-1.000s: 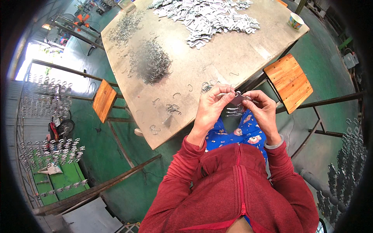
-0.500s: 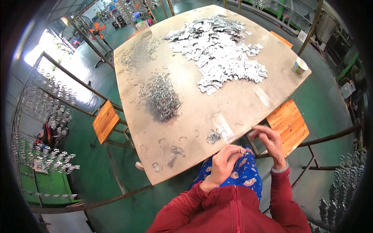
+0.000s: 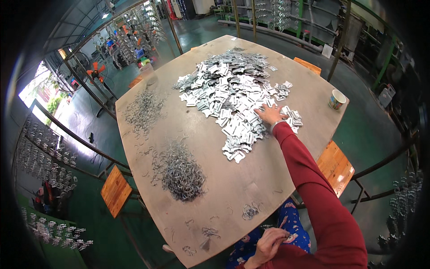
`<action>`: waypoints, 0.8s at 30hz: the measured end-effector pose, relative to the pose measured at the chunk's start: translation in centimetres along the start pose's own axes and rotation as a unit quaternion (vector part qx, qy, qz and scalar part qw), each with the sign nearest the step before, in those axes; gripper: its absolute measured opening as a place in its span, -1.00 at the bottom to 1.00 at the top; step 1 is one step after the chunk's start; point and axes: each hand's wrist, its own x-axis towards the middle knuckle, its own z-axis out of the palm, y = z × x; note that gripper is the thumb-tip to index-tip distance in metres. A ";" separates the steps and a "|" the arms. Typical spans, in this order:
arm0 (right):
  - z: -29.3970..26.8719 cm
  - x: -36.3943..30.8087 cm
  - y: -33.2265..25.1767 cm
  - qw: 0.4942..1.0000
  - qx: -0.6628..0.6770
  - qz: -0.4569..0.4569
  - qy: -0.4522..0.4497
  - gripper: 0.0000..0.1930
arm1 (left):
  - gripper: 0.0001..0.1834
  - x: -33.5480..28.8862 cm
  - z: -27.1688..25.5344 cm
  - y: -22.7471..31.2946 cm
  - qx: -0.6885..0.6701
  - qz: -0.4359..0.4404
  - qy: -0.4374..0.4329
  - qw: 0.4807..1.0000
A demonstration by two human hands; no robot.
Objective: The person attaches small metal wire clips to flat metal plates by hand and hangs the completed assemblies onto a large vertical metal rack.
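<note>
My right hand (image 3: pixel 271 115) is stretched far over the table, fingers spread on the right side of a large heap of flat silvery metal plates (image 3: pixel 239 127). Close to my body, over my lap, my left hand (image 3: pixel 268 243) is closed in a pinch; whatever is between its fingers is hidden. A dense mound of small curved wire hooks (image 3: pixel 182 172) lies on the left of the table, with a thinner spread of hooks (image 3: pixel 144 112) behind it. Near the front edge sits a small cluster of hooks (image 3: pixel 250 211), and a few more hooks (image 3: pixel 209 232) lie to its left.
The brown table (image 3: pixel 286 166) has a paper cup (image 3: pixel 337 99) by its right corner and a clear container (image 3: pixel 146 70) at the far left. Wooden stools (image 3: pixel 116 190) stand around it. Metal rails and racks of hanging metal parts (image 3: pixel 47 152) surround the work area.
My right hand has gone from near the left hand out to the plate heap, its fingers spreading there. The left hand stays pinched near my lap. The view has tilted upward.
</note>
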 end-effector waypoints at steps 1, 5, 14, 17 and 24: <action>0.1 1.4 0.5 0.999 -0.005 0.043 -0.010 -0.28 | -0.76 0.2 -0.2 -0.2 -0.001 -0.009 -0.006 1.000; -0.7 4.1 3.6 0.993 -0.002 0.092 0.069 -0.07 | -0.76 1.5 -1.5 -1.3 -0.015 -0.011 -0.003 1.000; -2.5 6.1 9.0 0.996 -0.074 0.041 0.025 -0.03 | -0.80 2.0 -2.2 -1.8 -0.044 -0.004 -0.006 0.999; -1.7 5.0 8.7 0.996 -0.090 -0.003 -0.002 -0.05 | -0.81 1.6 -2.3 -1.3 -0.045 0.000 -0.004 0.999; -1.2 -1.3 7.3 0.995 -0.071 -0.052 -0.048 -0.22 | -0.87 0.7 -1.2 0.0 -0.020 0.041 0.017 0.999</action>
